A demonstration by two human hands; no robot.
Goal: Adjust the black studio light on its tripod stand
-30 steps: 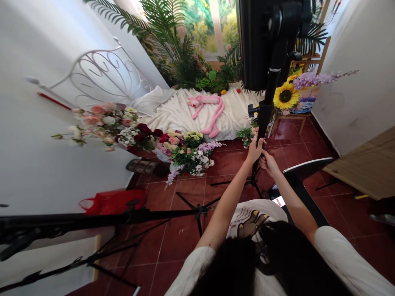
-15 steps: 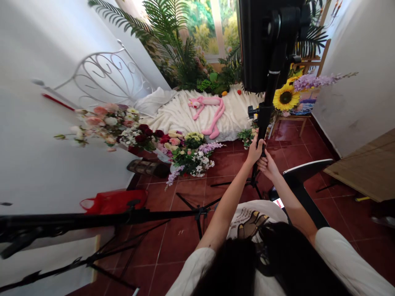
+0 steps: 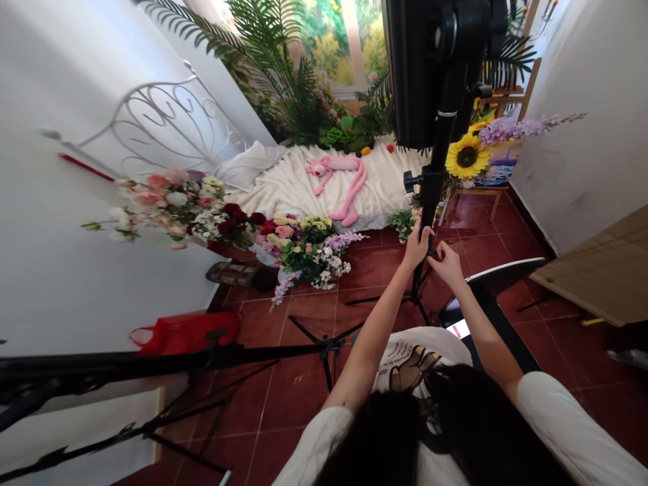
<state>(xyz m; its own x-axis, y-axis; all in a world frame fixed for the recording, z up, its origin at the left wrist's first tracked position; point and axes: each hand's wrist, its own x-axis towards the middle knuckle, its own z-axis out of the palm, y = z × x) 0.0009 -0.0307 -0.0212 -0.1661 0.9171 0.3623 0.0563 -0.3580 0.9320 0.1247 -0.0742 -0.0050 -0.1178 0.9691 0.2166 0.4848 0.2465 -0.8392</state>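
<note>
A black stand rises in front of me, with a large dark panel at its top. My left hand is wrapped round the pole below a clamp with a side knob. Just to the right and slightly lower, my right hand is closed with its fingertips at a small black part on the pole, perhaps a knob; the fingers partly hide it.
Behind the stand is a bed with a cream blanket and a pink plush toy. Flowers stand before it. Another black tripod crosses the lower left. A black chair is at my right, sunflowers beyond.
My right hand has turned and its fingers have curled in closer at the small part on the pole. My left hand keeps its grip. The view has shifted slightly.
</note>
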